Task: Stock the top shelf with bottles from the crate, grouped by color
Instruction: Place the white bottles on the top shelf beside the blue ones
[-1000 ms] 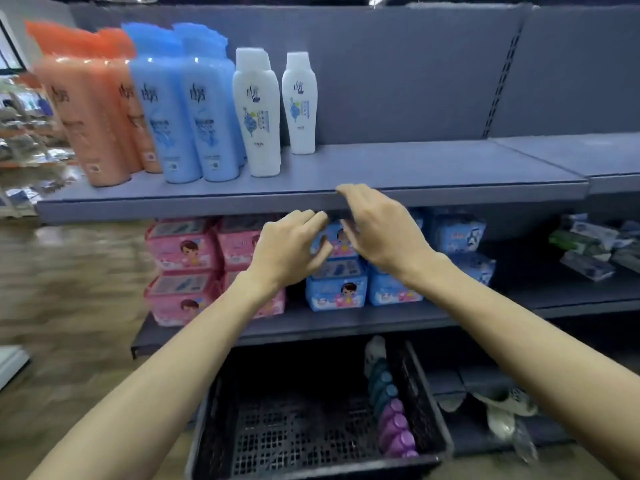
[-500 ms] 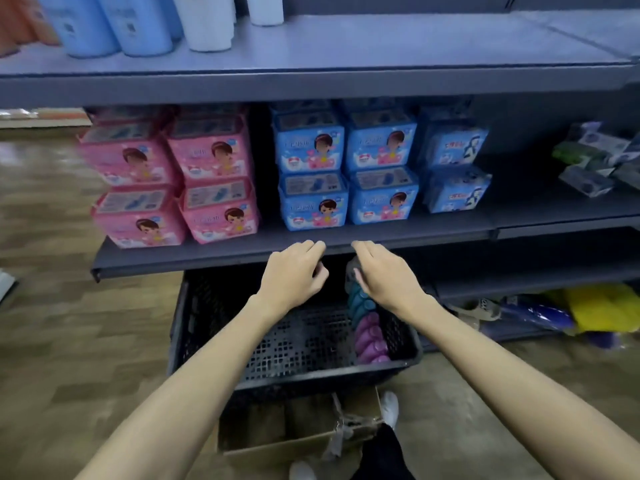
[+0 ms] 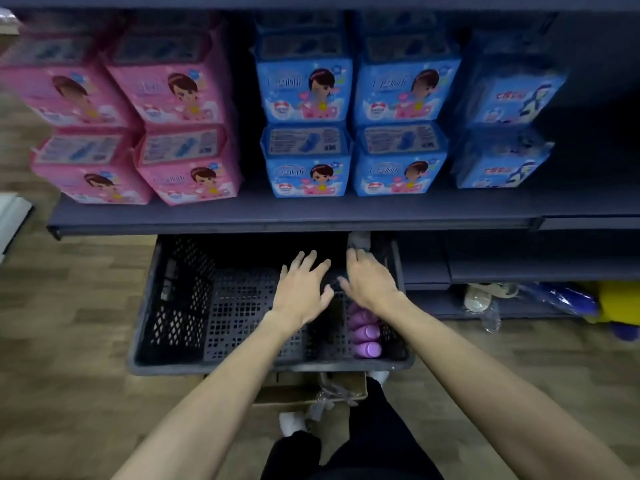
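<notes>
At six o'clock, nearest the camera, dark trouser legs (image 3: pixel 363 445) and a white shoe (image 3: pixel 292 422) stand on the wood-pattern floor (image 3: pixel 69 375), with a cardboard box (image 3: pixel 311 393) just beyond them, partly under the near rim of the crate.

Both forearms reach forward over the black plastic crate (image 3: pixel 173 306), which sits on the floor with its far end tucked under the shelf. The left hand (image 3: pixel 304 289) hangs above the crate's perforated bottom at about the picture's centre, fingers spread and straight, holding nothing. The right hand (image 3: pixel 369 280) is just beside it toward three o'clock, fingers extended and lowered over the row of bottles; whether its fingertips touch a bottle cannot be told. The two hands are close together but apart.

The purple bottles (image 3: pixel 365 336) lie in a line along the crate's right wall, caps toward the camera, directly under the right wrist. Farther along that line, at the right fingertips, a grey bottle top (image 3: pixel 358 239) shows below the shelf edge.

Beyond the crate, at twelve o'clock, the dark shelf (image 3: pixel 277 216) carries stacked pink packs (image 3: pixel 180 133) toward ten o'clock and blue packs (image 3: pixel 349 129) from centre to two o'clock. At three o'clock, lower shelves hold blurred blue and yellow items (image 3: pixel 588 303).
</notes>
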